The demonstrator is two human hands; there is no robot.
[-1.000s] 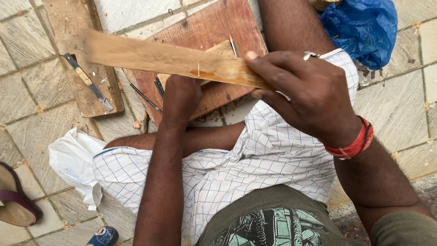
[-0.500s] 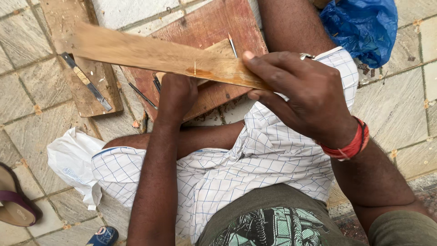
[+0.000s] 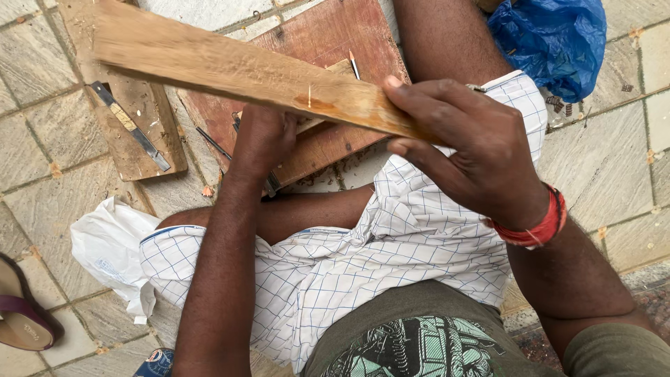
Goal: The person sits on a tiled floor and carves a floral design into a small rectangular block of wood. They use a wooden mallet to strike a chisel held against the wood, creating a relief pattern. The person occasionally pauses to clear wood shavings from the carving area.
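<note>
Wood plank (image 3: 230, 70): long, pale, rough-faced, held up in the air, slanting from upper left down to the right, over the lap. Right hand (image 3: 467, 150) clamps its right end, thumb on top, fingers wrapped under. Small nail (image 3: 309, 95) stands upright in the plank face, next to an orange stain. Left hand (image 3: 264, 139) sits under the plank mid-span, fingers curled around something, cannot tell what, plank hides it. Below on the tiled floor (image 3: 42, 132): reddish board (image 3: 328, 42) with a pencil (image 3: 354, 65) on it, chisel (image 3: 129, 126) lying on a smaller board (image 3: 146, 150) to the left. Blue plastic bag (image 3: 551, 38) upper right, sandal (image 3: 24, 307) lower left.
</note>
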